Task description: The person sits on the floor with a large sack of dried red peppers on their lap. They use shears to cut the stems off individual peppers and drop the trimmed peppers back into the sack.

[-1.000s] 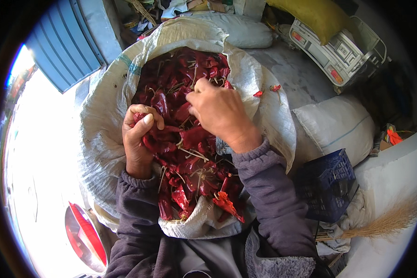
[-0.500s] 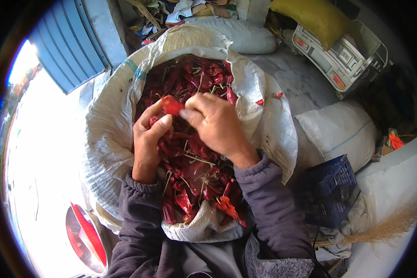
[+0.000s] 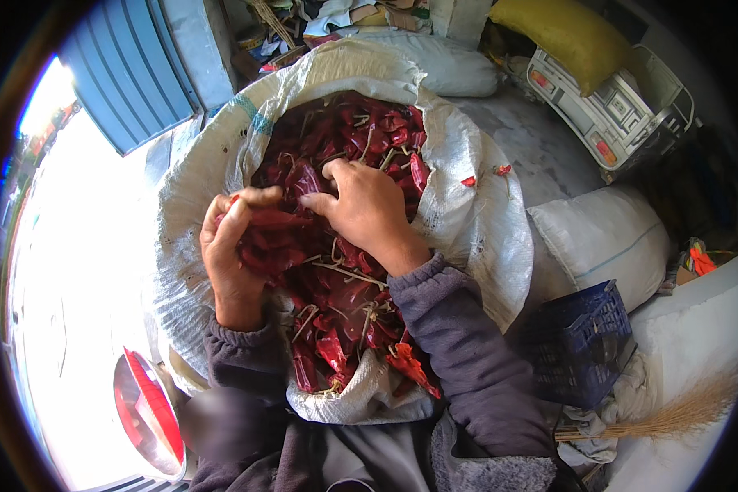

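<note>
A large white woven sack point(image 3: 197, 271) stands in front of me with its mouth rolled down. Dried red chili peppers point(image 3: 336, 295) with pale stems fill it. At the sack's left inner side, my left hand point(image 3: 231, 254) is closed, with a bit of red chili showing between thumb and forefinger; most of that piece is hidden. Over the middle of the heap is my right hand point(image 3: 375, 209), thumb and forefinger apart, nearest to a glossy dark red chili point(image 3: 303, 180). An orange-red split chili point(image 3: 410, 366) lies on the near rim.
To the right are a dark blue plastic crate point(image 3: 578, 344), a straw broom point(image 3: 672, 410) and a stuffed white sack point(image 3: 603, 238). A yellow sack point(image 3: 562, 37) rests on a white cargo vehicle point(image 3: 607, 111). A red-and-silver basin point(image 3: 149, 414) sits at lower left.
My hands have drawn apart. The left moved left toward the sack's side with the red piece; the right let go of it and opened over the heap.
</note>
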A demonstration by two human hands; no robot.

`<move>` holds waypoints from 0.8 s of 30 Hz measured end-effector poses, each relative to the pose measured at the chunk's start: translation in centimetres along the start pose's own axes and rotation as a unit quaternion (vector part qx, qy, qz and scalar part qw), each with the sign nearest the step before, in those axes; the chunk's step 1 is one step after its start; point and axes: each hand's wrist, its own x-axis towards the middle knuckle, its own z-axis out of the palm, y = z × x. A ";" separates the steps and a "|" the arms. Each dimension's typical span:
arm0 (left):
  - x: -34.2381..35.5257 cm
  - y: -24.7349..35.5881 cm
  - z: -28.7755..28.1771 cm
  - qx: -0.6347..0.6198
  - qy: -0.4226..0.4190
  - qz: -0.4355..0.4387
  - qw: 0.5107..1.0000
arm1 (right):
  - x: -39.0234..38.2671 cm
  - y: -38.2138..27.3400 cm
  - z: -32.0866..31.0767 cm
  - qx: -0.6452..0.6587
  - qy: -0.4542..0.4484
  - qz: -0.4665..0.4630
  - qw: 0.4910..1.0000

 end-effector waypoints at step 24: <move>1.5 -1.5 2.1 0.290 -0.011 -0.084 0.953 | -3.0 -2.1 -3.1 0.171 0.081 -0.075 0.979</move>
